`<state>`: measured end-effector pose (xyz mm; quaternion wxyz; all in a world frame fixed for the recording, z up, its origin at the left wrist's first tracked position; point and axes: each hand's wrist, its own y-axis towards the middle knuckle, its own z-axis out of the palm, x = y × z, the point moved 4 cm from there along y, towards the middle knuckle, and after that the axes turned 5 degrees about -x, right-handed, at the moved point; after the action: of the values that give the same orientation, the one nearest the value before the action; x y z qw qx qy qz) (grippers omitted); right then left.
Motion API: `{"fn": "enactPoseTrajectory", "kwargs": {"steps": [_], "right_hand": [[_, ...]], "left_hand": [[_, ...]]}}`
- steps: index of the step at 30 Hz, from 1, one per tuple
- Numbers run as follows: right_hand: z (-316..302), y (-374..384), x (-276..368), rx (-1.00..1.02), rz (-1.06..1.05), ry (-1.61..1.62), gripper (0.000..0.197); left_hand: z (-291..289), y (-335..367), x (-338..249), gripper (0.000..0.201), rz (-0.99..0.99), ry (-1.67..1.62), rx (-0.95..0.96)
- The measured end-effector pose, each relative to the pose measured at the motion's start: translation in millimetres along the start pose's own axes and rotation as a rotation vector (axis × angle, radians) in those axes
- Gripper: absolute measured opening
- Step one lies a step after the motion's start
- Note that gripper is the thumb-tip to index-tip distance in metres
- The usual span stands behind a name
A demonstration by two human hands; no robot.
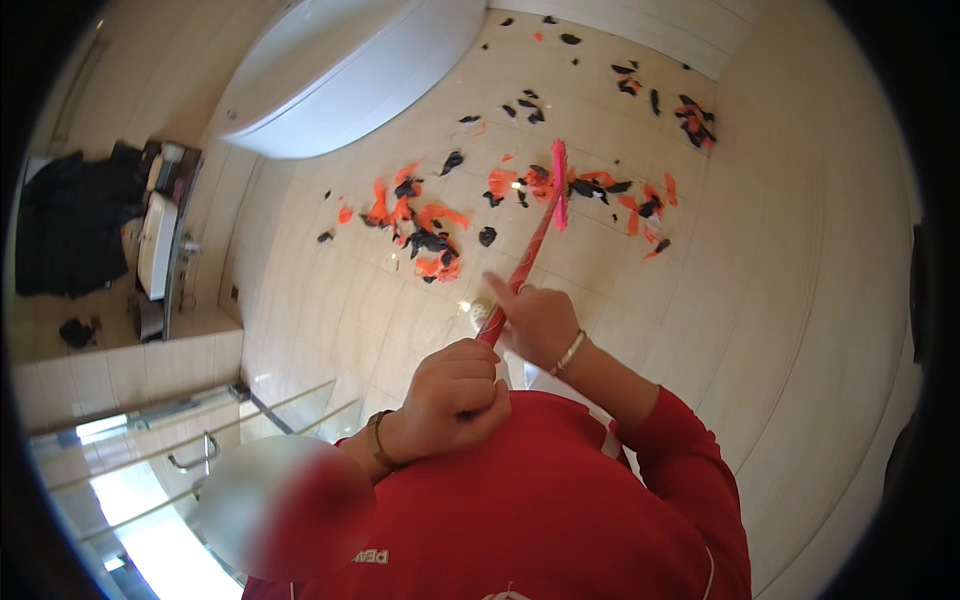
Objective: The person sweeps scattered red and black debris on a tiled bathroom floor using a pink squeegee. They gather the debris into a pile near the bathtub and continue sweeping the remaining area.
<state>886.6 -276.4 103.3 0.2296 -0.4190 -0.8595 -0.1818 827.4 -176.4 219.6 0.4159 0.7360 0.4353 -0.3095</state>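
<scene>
Across the tiled floor (330,290), got one red broom (528,258) slanting away, with both hands clamped on it: left hand (458,395) round the top end, right hand (540,325) just below. Got black and orange scraps (440,215) too numerous to count, including one clump by the far right corner. Also see one white bathtub (380,85) along the far left edge, plus one basin (155,260); can't make out any contents.

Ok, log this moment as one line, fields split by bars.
left grip: closed on red pole | right grip: at pole, nearer pink head | pink head: among orange and black scraps | scraps: scattered across floor
</scene>
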Motion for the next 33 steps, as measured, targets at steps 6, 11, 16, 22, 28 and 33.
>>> {"fn": "enactPoseTrajectory", "kwargs": {"steps": [6,11,16,22,28,33], "right_hand": [[7,31,63,-0.025,-0.222,0.284,0.022],[78,68,40,0.092,-0.118,0.534,0.018],[185,85,4,0.536,0.112,0.814,0.034],[202,96,10,0.679,0.180,0.867,0.034],[130,136,19,0.673,0.388,0.825,0.024],[75,170,47,0.424,-0.077,0.432,0.019]], "left_hand": [[-62,1,-12,0.025,-0.073,-0.193,-0.022],[-81,-58,121,0.076,-0.342,0.078,-0.076],[-8,-201,326,0.079,-0.823,0.038,-0.133],[25,-209,393,0.020,-1.035,0.146,-0.081],[20,-144,397,0.021,-0.866,0.119,-0.156],[8,-75,386,0.021,-0.608,0.011,-0.269]]}}
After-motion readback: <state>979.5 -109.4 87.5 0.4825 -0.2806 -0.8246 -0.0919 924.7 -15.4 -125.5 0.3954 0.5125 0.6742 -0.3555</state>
